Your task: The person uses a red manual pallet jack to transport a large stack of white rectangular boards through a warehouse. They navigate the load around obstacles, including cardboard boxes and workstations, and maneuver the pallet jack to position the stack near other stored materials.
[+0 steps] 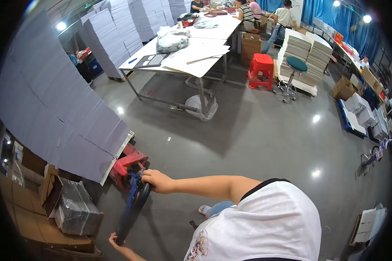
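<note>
A pallet jack with a red body (128, 161) and a black loop handle (135, 213) stands low on my left. Around the upper end of the handle, close to the blue shaft, my right hand (159, 181) is closed, its arm stretched out across the floor. My left hand (119, 240) is at the handle's lower end, fingers curled against it; part of its grip is hidden. Beyond the jack rises a tall stack of pale lilac sheets (61, 100), its bottom edge right by the red body. The jack's forks are out of sight.
Ahead is a white worktable (200, 43) on metal legs, with a plastic bag on top. A red stool (261, 69), a green round stool (296, 65) and board stacks (307, 52) stand at right. Cartons (30, 213) and a wrapped bundle (76, 209) lie at lower left. People work farther back.
</note>
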Action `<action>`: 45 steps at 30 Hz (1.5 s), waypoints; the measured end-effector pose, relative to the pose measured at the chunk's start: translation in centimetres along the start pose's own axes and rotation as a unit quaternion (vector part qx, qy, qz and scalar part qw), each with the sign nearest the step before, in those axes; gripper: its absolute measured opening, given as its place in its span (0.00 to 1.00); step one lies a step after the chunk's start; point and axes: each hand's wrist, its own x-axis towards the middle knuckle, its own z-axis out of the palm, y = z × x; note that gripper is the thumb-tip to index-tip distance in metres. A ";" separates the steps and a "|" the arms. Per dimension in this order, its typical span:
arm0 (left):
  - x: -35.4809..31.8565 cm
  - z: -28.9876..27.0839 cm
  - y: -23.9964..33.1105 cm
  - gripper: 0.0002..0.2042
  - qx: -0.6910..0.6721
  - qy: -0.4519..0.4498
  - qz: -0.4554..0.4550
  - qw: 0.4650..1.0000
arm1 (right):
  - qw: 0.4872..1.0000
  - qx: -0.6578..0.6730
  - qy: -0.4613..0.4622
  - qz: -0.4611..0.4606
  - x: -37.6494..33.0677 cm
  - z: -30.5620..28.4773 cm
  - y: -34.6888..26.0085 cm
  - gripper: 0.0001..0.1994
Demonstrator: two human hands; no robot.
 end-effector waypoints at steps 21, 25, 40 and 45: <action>-42.1 1.3 2.5 0.21 0.228 0.027 -0.021 0.973 | 0.999 0.029 0.015 -0.007 -29.8 -16.3 -10.4 0.17; -51.5 5.1 2.4 0.18 0.202 0.087 -0.007 0.976 | 0.993 0.094 -0.066 0.002 -33.8 -23.1 -9.6 0.17; -84.6 19.2 9.5 0.17 0.219 0.157 0.091 0.959 | 0.976 0.143 -0.163 0.005 -49.0 -46.5 -14.9 0.19; -92.2 26.9 15.0 0.17 0.231 0.167 0.059 0.957 | 0.975 0.153 -0.156 0.037 -51.9 -55.2 -15.1 0.19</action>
